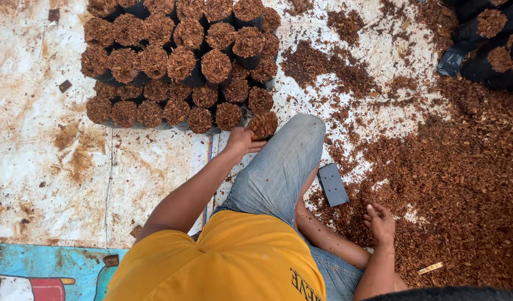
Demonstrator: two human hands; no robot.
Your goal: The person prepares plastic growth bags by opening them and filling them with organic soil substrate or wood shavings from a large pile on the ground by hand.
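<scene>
My left hand (241, 140) is stretched forward and grips a small black bag filled with brown coconut-husk-like mulch (264, 124). The bag is tilted at the near right corner of a tight cluster of filled black bags (178, 61). My right hand (380, 222) rests low by my right knee at the edge of a wide heap of loose brown mulch (462, 178). Its fingers are apart and nothing is in it. A flat, empty black bag (333, 185) lies on the ground between my leg and the heap.
I sit on a stained white tarp (45, 139) with one jeans-clad leg (281, 164) stretched forward. More filled black bags (487, 42) lie at the top right. A blue printed sheet (45, 267) shows at the bottom left. Mulch is scattered across the upper middle.
</scene>
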